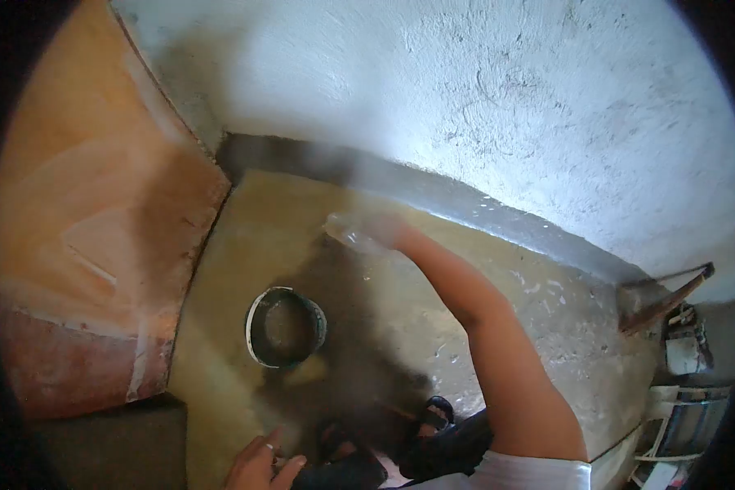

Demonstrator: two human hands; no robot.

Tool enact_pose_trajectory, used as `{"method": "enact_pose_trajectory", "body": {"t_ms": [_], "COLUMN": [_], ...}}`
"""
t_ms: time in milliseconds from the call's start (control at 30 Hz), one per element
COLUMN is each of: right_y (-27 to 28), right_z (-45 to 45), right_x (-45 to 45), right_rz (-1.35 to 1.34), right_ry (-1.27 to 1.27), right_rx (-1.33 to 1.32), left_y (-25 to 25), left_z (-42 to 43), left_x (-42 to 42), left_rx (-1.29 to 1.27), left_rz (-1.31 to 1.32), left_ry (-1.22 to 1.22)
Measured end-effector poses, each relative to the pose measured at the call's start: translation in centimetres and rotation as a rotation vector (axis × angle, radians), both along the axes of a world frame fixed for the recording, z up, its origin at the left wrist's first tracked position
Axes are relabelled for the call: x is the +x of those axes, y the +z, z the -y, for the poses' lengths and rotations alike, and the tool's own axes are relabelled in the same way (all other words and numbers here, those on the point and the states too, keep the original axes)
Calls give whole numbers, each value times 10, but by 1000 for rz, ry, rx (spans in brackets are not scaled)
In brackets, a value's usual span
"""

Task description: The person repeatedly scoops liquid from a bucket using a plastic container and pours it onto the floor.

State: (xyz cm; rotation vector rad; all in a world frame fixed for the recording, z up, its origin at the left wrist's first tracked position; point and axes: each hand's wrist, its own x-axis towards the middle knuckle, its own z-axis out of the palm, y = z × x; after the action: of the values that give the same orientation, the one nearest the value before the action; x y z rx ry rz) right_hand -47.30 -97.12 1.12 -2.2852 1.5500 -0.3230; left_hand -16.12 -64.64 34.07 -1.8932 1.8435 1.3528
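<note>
My right hand (pixel 385 232) is stretched out over the floor towards the wall, its fingers blurred by haze. It is closed around a clear, plastic-looking container (pixel 347 233), whose exact kind I cannot make out. Low in the view, my left hand (pixel 261 467) has its thumb and forefinger apart, nothing visible between them, and a ring on one finger. Between the hands a round bucket (pixel 250 328) with a pale rim stands on the floor; its inside is dark and murky.
The concrete floor (pixel 220 302) has wet-looking patches and shadow. A rough whitish wall (pixel 506 90) runs along the far side, an orange wall (pixel 82 204) on the left. At right are a wooden piece (pixel 665 302), a whitish container (pixel 684 355) and a rack-like frame (pixel 657 429).
</note>
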Motion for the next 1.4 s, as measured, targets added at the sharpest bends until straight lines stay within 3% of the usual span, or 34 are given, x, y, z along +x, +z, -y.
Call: {"method": "enact_pose_trajectory", "body": {"t_ms": [267,333,400,467,533,600,667,800,900,1000,1067,1200,1267,1300,1367,1400], "right_y": [127,167,206,251,281,266,208,196,199,177,194,172,220,200,121,97], "right_z": [-41,-51,-63,-83,-95,-97,-94,-109,-121,-128,-132,-134,-135,-135,-136,-135], "right_x": [17,23,43,73,102,126,147,182,209,221,230,205,167,132,37,-2], "right_rz": [10,-34,-60,-296,-351,-408,-739,-534,-575,-811,-723,-914,-850,-852,-126,-319], "right_ry": [128,218,308,272,388,491,680,624,690,998,797,505,558,528,286,196], "right_rx": [10,13,11,110,66,18,234,133,298,-37,198,123,303,317,-398,-328], "left_y": [-22,-24,-24,-28,-31,-24,-14,-7,-6,-5,-2,14,7,-4,-19,-24], "left_z": [-1,5,10,8,3,3,6,5,4,6,8,19,24,23,20,18], "left_x": [5,1,-3,-4,-6,-10,-12,-11,-8,-7,-10,-17,-17,-12,-5,-1], "left_rx": [-186,-423,-356,-285,-433,-390,-345,-333,-325,-326,-329,-237,-167,-170,-169,-222], "left_rz": [-237,-221,-219,-219,-338,-324,-313,-381,-392,-400,-404,-325,-333,-294,-263,-265], "left_ry": [-18,-291,-313,-328,-373,-410,-454,-485,-467,-462,-486,-481,-448,-415,-406,-294]}}
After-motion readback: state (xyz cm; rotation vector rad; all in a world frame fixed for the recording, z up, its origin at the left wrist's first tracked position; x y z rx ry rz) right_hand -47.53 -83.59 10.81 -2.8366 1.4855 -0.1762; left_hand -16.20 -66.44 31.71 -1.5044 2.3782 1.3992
